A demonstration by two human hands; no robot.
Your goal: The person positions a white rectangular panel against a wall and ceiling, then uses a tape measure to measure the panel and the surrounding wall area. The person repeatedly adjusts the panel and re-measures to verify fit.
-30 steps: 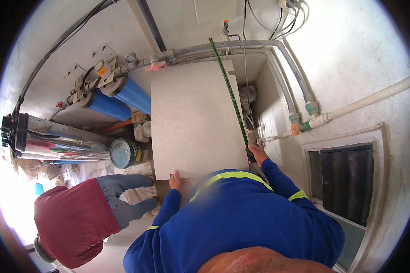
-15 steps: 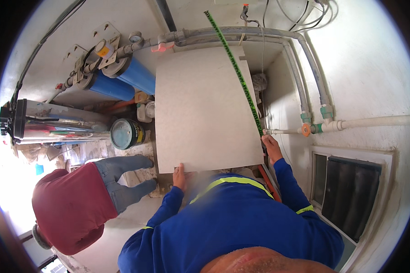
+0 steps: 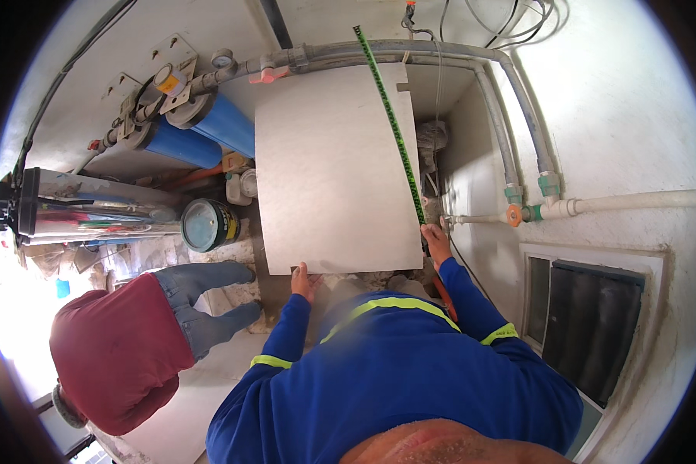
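Observation:
A large pale flat panel [image 3: 332, 170], notched at its top right corner, lies in front of me. My left hand [image 3: 303, 282] grips its near edge at the left, thumb on top. My right hand [image 3: 437, 241] is beside its right edge, closed on the near end of a green tape measure [image 3: 398, 139]. The extended green blade runs slantwise up along the panel's right side, past the far edge. What is under the panel is hidden.
Pipes [image 3: 510, 131] with valves [image 3: 515, 215] line the walls. Blue filter housings [image 3: 182, 143], a steel cylinder [image 3: 104, 216] and a bucket [image 3: 201, 224] stand left. A person in maroon [image 3: 120, 356] bends at lower left. A framed window [image 3: 591, 325] is at right.
Since half a second ago the panel has shifted slightly up and left in view. The tape's blade sits at a steeper angle, and my right hand has moved a little left.

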